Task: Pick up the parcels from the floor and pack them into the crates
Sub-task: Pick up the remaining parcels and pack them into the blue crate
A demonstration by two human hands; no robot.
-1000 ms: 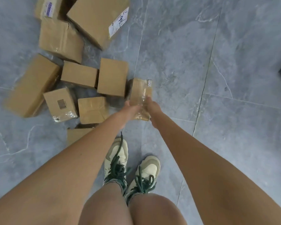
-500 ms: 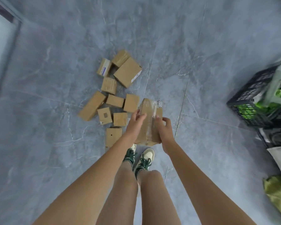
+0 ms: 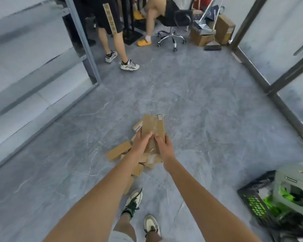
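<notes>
I hold a long brown cardboard parcel (image 3: 152,126) with clear tape and a small dotted sticker, raised well above the floor in front of me. My left hand (image 3: 141,145) grips its left side and my right hand (image 3: 164,147) grips its right side. Below and behind my hands, several more brown parcels (image 3: 118,151) lie in a pile on the grey floor, mostly hidden by my arms. A black plastic crate (image 3: 252,203) stands at the lower right with a pale green box and green items in it.
Two people stand or sit at the far end: legs in sneakers (image 3: 128,64) and a person on a swivel chair (image 3: 171,35). Cardboard boxes (image 3: 222,29) and a broom stand beyond. Glass partitions with metal frames (image 3: 82,41) line both sides.
I have straightened up with the parcel in both hands; it rose from the floor pile to waist height. My view swung upward, revealing the room, the people and the crate.
</notes>
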